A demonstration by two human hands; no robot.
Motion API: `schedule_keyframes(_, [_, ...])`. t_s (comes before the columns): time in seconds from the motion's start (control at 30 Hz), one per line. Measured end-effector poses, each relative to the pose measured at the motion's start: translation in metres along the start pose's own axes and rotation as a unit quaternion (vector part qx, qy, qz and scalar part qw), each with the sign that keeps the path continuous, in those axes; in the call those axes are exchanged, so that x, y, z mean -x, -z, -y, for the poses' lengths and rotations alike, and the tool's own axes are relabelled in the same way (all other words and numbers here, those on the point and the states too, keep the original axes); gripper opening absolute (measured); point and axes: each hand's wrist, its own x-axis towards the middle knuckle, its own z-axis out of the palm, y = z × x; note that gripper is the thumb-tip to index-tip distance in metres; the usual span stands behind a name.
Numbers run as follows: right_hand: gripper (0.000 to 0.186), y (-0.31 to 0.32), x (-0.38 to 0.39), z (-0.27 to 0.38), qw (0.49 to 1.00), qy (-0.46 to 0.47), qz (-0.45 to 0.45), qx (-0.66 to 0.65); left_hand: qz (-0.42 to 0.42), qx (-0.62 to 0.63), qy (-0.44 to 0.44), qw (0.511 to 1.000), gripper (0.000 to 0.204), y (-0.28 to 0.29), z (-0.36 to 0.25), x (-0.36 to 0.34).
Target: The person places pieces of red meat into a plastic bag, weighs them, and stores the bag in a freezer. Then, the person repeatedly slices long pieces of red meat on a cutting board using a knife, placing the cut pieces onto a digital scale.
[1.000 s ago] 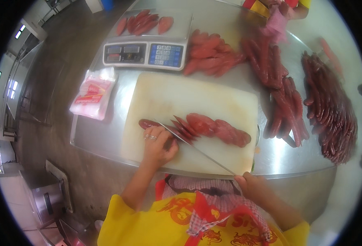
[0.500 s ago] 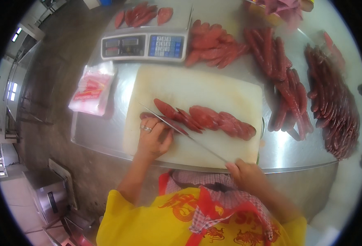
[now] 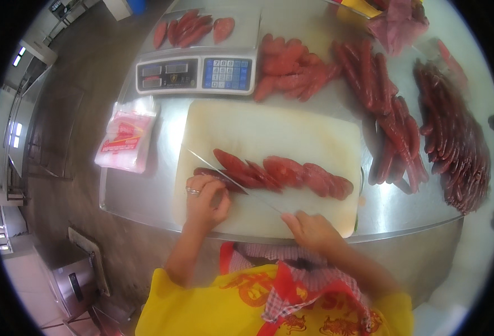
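A dark red sausage [image 3: 203, 171] lies at the left of the white cutting board [image 3: 258, 124]. My left hand [image 3: 205, 201], with rings on a finger, is closed with curled fingers against its near side. My right hand [image 3: 311, 229] grips a long, thin-bladed knife [image 3: 255, 197] near the board's front edge. The blade slants up to the left across the sausage, just right of my left fingers. A row of sausage slices [image 3: 292, 175] spreads over the board to the right, overlapping one another. The knife handle is mostly hidden inside my right hand.
Behind the board stands a scale [image 3: 195, 75] with sausage pieces on its pan. More pieces [image 3: 294, 70] lie beside it. Whole sausages [image 3: 384, 106] and a heap of darker ones [image 3: 454, 137] rest at the right. A pack of plastic bags [image 3: 126, 135] sits left on the metal table [image 3: 392, 210].
My right hand has moved left and a little up with the knife, pushing the blade farther across the sausage. The left hand remains at the sausage. The whole view has shifted slightly.
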Motion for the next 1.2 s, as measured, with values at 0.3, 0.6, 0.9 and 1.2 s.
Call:
schedule_keyframes(0.3, [0.053, 0.005, 0.035, 0.016, 0.983, -0.163, 0.077, 0.030, 0.037, 0.019, 0.049, 0.998, 0.024, 0.003, 0.010, 0.002])
schedule_keyframes(0.6, [0.050, 0.007, -0.007, 0.031, 0.990, -0.120, 0.061, -0.033, -0.016, -0.003, 0.065, 0.998, 0.027, 0.007, 0.014, 0.007])
schedule_keyframes(0.9, [0.051, -0.011, -0.008, 0.027, 0.995, 0.067, 0.034, 0.061, -0.009, -0.002, 0.104, 0.995, 0.028, 0.004, 0.014, 0.010])
schedule_keyframes(1.2, [0.066, 0.031, 0.026, -0.029, 0.983, -0.073, 0.127, -0.109, -0.064, -0.065, 0.108, 0.990, 0.026, 0.001, 0.007, 0.009])
